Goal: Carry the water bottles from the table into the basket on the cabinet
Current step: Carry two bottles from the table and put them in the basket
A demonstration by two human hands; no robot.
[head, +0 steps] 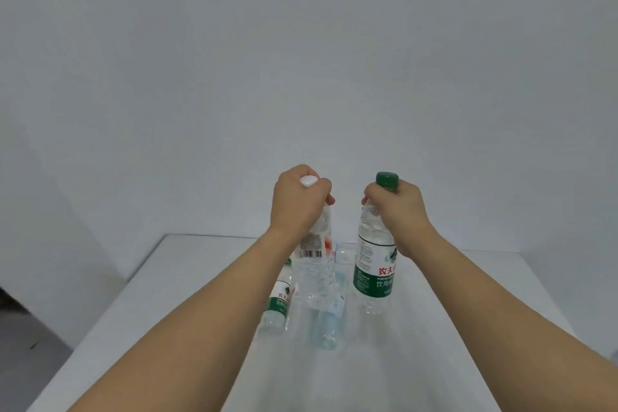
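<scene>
My left hand (297,201) grips the neck of a clear water bottle with a white cap (316,274), held upright above the table. My right hand (398,211) grips the neck of a green-capped bottle with a green label (374,264), also lifted upright. On the white table (187,278) below, another green-label bottle (279,303) lies on its side, partly hidden by my left forearm. A clear bottle with a pale blue tint (326,328) lies beside it. The basket and cabinet are out of view.
A plain white wall fills the upper view. The table's left edge drops to a dark grey floor (23,344). A further clear bottle (342,254) shows faintly behind the held ones.
</scene>
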